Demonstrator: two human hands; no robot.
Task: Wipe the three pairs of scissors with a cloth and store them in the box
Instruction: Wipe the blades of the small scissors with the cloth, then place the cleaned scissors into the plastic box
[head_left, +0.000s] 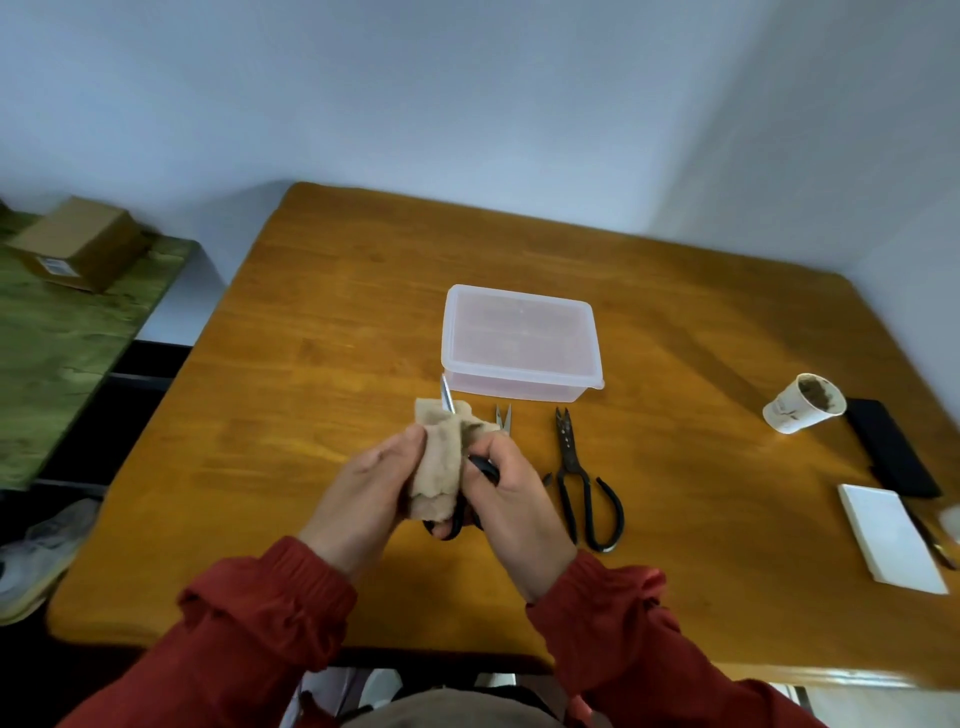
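Your red sleeves framed the job at its start — the first pair of scissors was in your hands above the table, while the small snips and the black shears lay unwiped just before the box, its lid on. Your left hand was closed around the cloth, pressing it on the blades — your right hand gripped the black handles.
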